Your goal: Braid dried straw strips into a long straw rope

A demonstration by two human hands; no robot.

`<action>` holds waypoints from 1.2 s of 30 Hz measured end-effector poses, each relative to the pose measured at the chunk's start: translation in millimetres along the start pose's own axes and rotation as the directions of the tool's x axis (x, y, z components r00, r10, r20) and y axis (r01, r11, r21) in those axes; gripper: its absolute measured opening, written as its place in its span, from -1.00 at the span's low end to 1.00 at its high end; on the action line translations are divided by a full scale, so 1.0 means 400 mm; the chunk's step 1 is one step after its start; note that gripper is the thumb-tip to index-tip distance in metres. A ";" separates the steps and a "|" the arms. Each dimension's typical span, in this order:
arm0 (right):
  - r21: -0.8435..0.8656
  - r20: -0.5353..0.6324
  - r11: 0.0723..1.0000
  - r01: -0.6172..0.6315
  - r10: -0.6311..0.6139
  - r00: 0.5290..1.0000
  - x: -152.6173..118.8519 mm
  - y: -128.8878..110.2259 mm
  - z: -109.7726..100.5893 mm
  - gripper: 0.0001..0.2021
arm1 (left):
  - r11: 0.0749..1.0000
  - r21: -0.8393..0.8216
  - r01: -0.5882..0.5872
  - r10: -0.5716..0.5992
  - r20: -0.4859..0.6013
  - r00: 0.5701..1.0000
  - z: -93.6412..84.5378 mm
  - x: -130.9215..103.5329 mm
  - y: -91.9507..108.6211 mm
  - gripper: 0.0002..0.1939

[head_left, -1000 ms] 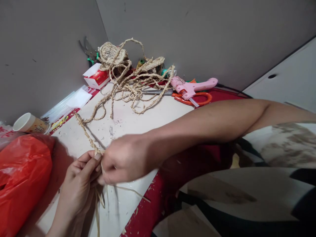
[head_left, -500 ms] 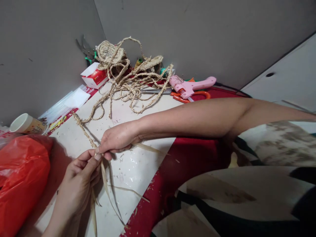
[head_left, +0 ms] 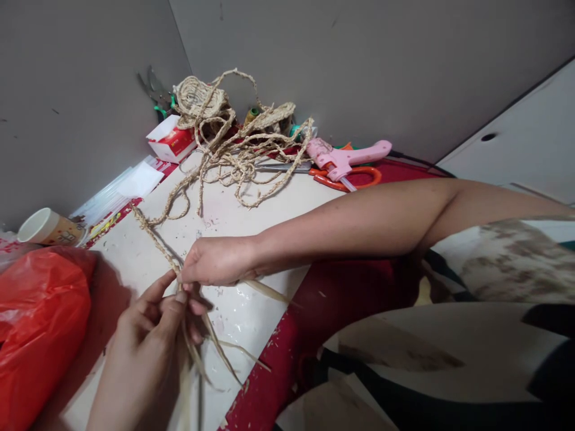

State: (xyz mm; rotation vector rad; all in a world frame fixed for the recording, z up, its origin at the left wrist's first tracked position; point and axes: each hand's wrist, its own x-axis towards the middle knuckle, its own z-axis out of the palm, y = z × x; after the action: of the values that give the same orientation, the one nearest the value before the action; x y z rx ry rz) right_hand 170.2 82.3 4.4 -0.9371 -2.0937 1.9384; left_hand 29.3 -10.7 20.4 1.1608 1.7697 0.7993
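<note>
The knobbly beige plant-fibre braid [head_left: 159,244] was pinched at its near end by the fingertips of the left hand [head_left: 146,338] and right hand [head_left: 220,260] over the smooth white table [head_left: 256,326]. Flat, tapering straw-coloured strands [head_left: 220,347] were splayed below; rough, tangled beige rope [head_left: 220,142] was heaped behind.

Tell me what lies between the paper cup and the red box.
In the head view, clear plastic, a white sheet and a yellow item lie between the cup and box.

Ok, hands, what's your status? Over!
Left hand, right hand: pinching braided cord near lower end. Loose strips trailing below. Red bag at left, apart from hands.
</note>
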 end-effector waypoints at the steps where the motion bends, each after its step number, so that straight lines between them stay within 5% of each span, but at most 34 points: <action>1: 0.030 0.014 1.000 -0.006 0.006 1.000 -0.002 0.001 0.003 -0.78 | 1.000 -0.010 -0.002 0.002 -0.006 1.000 0.011 -0.003 0.002 -0.49; 5: 0.168 0.087 0.986 0.009 -0.024 0.996 -0.003 0.011 0.013 -0.81 | 1.000 -0.015 0.001 -0.003 -0.077 0.997 0.033 -0.013 -0.001 -0.46; 9: 0.221 0.031 0.974 -0.053 0.047 0.998 0.002 0.016 0.014 -0.85 | 1.000 -0.001 0.022 -0.022 -0.070 0.997 0.001 -0.006 -0.018 -0.32; 14: 0.333 0.098 0.939 -0.085 0.055 0.994 0.006 0.007 0.008 -0.89 | 0.990 -0.112 -0.083 0.056 -0.224 0.973 -0.032 0.029 -0.039 -0.56; 19: 0.338 0.152 0.938 -0.083 0.032 0.988 0.013 0.008 0.006 -0.87 | 0.904 -0.418 0.092 -0.122 -0.044 0.992 0.009 0.034 -0.035 -0.69; 23: 0.286 0.208 0.952 -0.105 0.046 0.977 0.016 0.008 -0.006 -0.90 | 0.891 -0.422 0.167 -0.185 -0.002 0.983 0.020 0.031 -0.042 -0.77; 29: -0.064 0.168 0.995 0.072 -0.060 0.984 0.018 0.008 -0.039 -0.88 | 0.954 -0.294 0.056 -0.062 -0.009 0.998 -0.011 0.048 -0.070 -0.75; 36: -0.600 0.130 0.752 0.272 -0.244 0.961 -0.004 -0.016 -0.045 -0.79 | 0.970 -0.218 0.105 -0.090 0.078 0.993 -0.016 0.054 -0.079 -0.68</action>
State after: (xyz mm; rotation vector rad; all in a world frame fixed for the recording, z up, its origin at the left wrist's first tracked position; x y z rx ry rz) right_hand 178.1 97.0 13.8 -0.6256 -2.7737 1.1494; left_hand 7.1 -2.6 -10.2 0.9356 1.6221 0.8645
